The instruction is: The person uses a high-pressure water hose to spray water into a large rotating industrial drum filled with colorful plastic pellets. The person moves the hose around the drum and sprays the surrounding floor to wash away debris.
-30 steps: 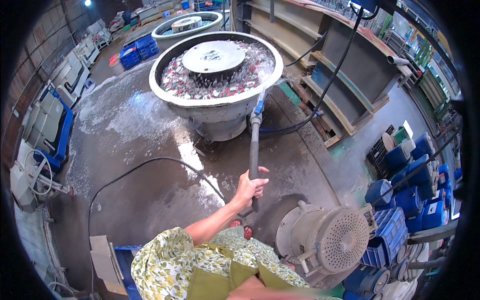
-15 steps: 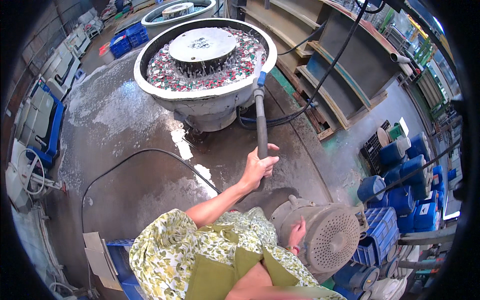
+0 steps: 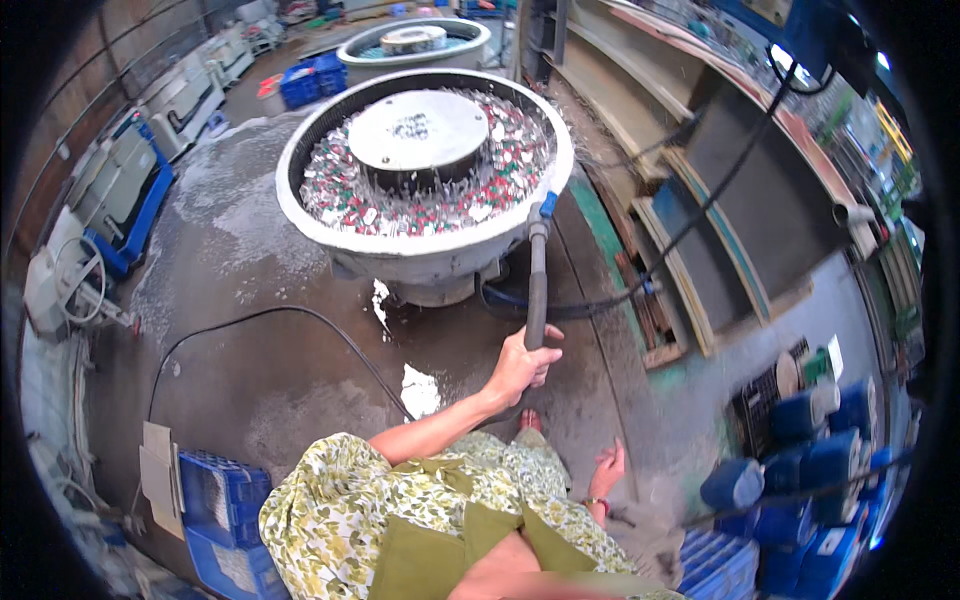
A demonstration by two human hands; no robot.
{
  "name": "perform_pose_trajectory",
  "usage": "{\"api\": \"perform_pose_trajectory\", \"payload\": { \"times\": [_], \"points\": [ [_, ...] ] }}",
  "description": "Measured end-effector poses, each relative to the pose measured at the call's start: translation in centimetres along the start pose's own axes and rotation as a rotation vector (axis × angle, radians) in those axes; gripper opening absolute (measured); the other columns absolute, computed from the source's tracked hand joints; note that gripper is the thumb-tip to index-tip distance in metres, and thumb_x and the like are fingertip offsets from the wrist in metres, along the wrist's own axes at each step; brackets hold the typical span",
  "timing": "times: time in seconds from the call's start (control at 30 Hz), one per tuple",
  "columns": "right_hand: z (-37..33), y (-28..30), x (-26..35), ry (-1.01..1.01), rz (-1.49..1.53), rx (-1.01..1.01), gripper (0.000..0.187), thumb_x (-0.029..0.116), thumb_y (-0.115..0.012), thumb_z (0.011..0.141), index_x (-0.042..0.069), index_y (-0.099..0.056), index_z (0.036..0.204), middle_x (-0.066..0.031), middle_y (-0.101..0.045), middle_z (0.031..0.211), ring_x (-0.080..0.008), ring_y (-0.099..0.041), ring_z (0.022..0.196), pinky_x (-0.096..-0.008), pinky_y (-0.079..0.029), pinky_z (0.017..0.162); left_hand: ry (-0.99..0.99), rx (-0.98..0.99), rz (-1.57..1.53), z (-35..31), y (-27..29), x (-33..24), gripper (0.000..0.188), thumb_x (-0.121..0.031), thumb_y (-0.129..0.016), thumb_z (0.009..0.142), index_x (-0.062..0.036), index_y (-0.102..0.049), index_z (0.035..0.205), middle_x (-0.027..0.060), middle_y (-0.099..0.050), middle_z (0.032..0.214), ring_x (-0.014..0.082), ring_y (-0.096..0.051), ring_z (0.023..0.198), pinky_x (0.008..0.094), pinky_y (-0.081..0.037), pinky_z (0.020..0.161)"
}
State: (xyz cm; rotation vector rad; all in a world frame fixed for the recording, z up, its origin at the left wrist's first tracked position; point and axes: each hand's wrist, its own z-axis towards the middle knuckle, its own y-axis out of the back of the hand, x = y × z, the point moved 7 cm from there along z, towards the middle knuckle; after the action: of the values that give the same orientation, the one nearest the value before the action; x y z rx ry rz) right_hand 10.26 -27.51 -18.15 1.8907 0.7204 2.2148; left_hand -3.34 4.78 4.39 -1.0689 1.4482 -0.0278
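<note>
My left hand (image 3: 520,368) is wrapped round the dark grey grip of a hose nozzle (image 3: 538,265). The nozzle points away from me, and its blue fitting (image 3: 547,205) sits at the near right rim of a large round tub (image 3: 300,205). Small red, green and white pieces (image 3: 440,210) fill the tub's ring-shaped trough, around a white-topped centre post (image 3: 418,130). Splashing water shows among the pieces. Down by my right side, my right hand (image 3: 606,472) hangs with its fingers loosely apart and holds nothing.
A black hose (image 3: 265,308) loops over the wet floor at left. Blue crates (image 3: 222,495) stand near me on the left, blue drums (image 3: 735,485) on the right. Wooden-edged troughs (image 3: 690,260) line the right side. A second round tub (image 3: 470,50) stands behind the first.
The view has shifted, so the tub sits lower and farther right. The perforated round machine by my right hand has mostly dropped out of sight. My left hand still grips the nozzle.
</note>
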Motion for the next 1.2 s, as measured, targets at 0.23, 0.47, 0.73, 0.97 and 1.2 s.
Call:
{"api": "perform_pose_trajectory", "payload": {
  "times": [0.23,0.47,0.73,0.97,1.2],
  "points": [
    [15.0,2.6,-8.3,-0.214,-0.079,0.261,0.037,-0.001,-0.035,0.086,0.005,-0.057,0.116,-0.0086,-0.059,0.067,-0.0149,-0.057,0.050,-0.0310,-0.048,0.045,-0.188,-0.178,0.048,9.8,-5.7,-3.5,0.024,0.001,-0.057,0.080,-0.0024,-0.051,0.103,-0.0071,-0.035,0.055,0.0027,-0.029,0.041,0.0213,-0.023,0.038],
    [16.9,4.5,-19.4,-0.807,-0.121,0.557,0.038,-0.004,-0.037,0.077,-0.002,-0.056,0.110,-0.0173,-0.061,0.067,-0.0246,-0.059,0.048,-0.0347,-0.046,0.039,-0.340,-0.336,0.060,15.0,-7.3,-4.3,0.024,0.000,-0.059,0.080,-0.0008,-0.051,0.102,-0.0072,-0.033,0.054,0.0031,-0.028,0.041,0.0221,-0.022,0.039],
    [19.8,0.5,-18.6,-0.727,-0.248,0.649,0.036,-0.001,-0.036,0.079,-0.004,-0.055,0.110,-0.0182,-0.062,0.067,-0.0254,-0.060,0.050,-0.0352,-0.047,0.039,-0.477,-0.418,0.023,17.2,-6.7,-7.3,0.022,0.002,-0.057,0.080,-0.0012,-0.052,0.101,-0.0067,-0.036,0.054,0.0027,-0.030,0.040,0.0217,-0.022,0.036],
    [22.8,-6.3,-17.5,-0.720,-0.148,0.787,0.035,0.000,-0.035,0.080,-0.003,-0.054,0.110,-0.0181,-0.062,0.067,-0.0253,-0.060,0.050,-0.0357,-0.048,0.040,-0.516,-0.511,-0.040,15.5,-4.1,-7.9,0.022,0.003,-0.056,0.080,-0.0019,-0.053,0.101,-0.0072,-0.035,0.053,0.0027,-0.030,0.039,0.0212,-0.023,0.036],
    [23.3,-7.6,-19.0,-0.683,-0.176,0.908,0.035,0.002,-0.035,0.082,-0.003,-0.054,0.111,-0.0181,-0.062,0.067,-0.0253,-0.060,0.050,-0.0361,-0.048,0.040,-0.579,-0.672,-0.040,9.5,1.9,-10.8,0.028,0.000,-0.057,0.077,-0.0036,-0.053,0.105,-0.0088,-0.029,0.052,0.0030,-0.026,0.039,0.0218,-0.022,0.037]
  ]
}}
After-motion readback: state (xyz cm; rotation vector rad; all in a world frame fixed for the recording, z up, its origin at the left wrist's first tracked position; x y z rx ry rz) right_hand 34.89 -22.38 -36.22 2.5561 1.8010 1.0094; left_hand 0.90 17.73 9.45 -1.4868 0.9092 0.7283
